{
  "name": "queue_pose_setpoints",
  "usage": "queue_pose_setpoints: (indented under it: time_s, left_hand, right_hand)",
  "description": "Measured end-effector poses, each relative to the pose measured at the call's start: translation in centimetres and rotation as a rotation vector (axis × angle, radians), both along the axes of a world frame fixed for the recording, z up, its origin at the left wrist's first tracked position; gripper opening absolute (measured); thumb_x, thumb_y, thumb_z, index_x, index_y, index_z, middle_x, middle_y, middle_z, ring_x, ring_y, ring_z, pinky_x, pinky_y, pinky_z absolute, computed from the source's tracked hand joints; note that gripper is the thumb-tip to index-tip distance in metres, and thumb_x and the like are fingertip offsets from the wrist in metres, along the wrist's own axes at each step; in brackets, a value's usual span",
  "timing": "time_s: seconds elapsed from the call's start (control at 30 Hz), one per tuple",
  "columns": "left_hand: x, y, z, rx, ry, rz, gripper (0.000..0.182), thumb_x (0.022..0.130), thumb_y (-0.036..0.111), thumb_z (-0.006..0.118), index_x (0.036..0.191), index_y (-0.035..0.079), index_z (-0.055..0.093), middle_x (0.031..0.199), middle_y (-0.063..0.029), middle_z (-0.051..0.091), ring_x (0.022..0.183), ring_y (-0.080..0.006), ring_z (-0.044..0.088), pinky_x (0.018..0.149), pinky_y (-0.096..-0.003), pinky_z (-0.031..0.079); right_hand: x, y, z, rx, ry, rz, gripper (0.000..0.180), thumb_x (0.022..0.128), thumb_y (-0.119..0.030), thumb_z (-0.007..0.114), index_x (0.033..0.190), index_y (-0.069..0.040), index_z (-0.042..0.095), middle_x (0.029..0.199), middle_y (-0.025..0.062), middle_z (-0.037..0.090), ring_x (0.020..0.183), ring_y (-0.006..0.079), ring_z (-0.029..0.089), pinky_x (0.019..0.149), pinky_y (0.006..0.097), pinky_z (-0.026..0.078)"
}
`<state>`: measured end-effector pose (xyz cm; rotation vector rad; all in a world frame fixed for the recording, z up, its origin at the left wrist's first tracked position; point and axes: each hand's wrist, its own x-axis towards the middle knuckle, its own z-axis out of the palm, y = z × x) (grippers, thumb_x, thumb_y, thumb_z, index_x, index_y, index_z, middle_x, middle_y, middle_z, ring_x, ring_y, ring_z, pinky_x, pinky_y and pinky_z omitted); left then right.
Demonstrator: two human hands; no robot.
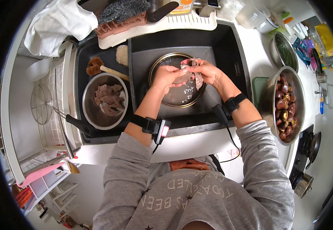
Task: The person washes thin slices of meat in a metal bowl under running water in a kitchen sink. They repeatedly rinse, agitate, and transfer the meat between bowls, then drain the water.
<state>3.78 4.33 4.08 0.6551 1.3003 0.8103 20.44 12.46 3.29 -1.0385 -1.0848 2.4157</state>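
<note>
Both hands are together over a round metal basin (pixel 198 100) of water standing in the right bowl of a dark sink (pixel 226 37). My left hand (pixel 166 77) grips a pale, greyish-pink piece of meat (pixel 183 78) between thumb and fingers. Against it, my right hand (pixel 208 72) pinches the same meat, and a loose flap (pixel 199 81) hangs below those fingers. Whether this is one piece or two cannot be made out. In the left bowl, a steel pot (pixel 86 100) contains several similar slices of meat (pixel 109 99).
Beside the pot lie a brown-headed wooden-handled brush (pixel 113 72) and a beige scrubber (pixel 122 55). A large steel bowl of chestnuts (pixel 298 120) stands on the right counter, near a bowl of greens (pixel 272 43). A wire skimmer (pixel 42 104) and white cloth (pixel 60 26) are at left.
</note>
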Motion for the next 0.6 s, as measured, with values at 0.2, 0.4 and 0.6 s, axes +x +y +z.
queue_pose_setpoints:
  time_s: [0.2, 0.4, 0.6]
  left_hand:
    - [0.4, 0.8, -0.3, -0.077, -0.047, 0.15, 0.055, 0.084, 0.054, 0.046, 0.081, 0.0, 0.057, 0.074, -0.0094, 0.06, 0.06, -0.0191, 0.06, 0.05, -0.0303, 0.05]
    - [1.4, 0.7, -1.0, -0.01, 0.059, 0.108, 0.047, 0.082, 0.053, 0.052, 0.087, 0.007, 0.059, 0.072, -0.0059, 0.061, 0.055, -0.0134, 0.058, 0.044, -0.0236, 0.041]
    - [1.2, 0.5, -1.9, -0.124, -0.16, 0.28, 0.035, 0.086, 0.043, 0.053, 0.083, 0.008, 0.057, 0.06, -0.0045, 0.056, 0.039, -0.0095, 0.039, 0.037, -0.0205, 0.028]
  right_hand:
    - [0.1, -0.8, 0.0, -0.056, -0.011, -0.048, 0.026, 0.076, -0.011, 0.068, 0.099, -0.006, 0.058, 0.089, 0.0031, 0.061, 0.074, 0.0121, 0.058, 0.057, 0.0233, 0.048]
    - [0.4, -0.2, 0.0, -0.155, 0.013, -0.083, 0.029, 0.08, -0.03, 0.064, 0.097, -0.007, 0.058, 0.085, 0.0072, 0.063, 0.067, 0.0152, 0.061, 0.054, 0.0254, 0.052]
    - [1.4, 0.7, -0.3, -0.316, 0.112, -0.024, 0.044, 0.086, -0.044, 0.05, 0.106, -0.005, 0.056, 0.096, 0.0141, 0.063, 0.072, 0.023, 0.062, 0.06, 0.0294, 0.053]
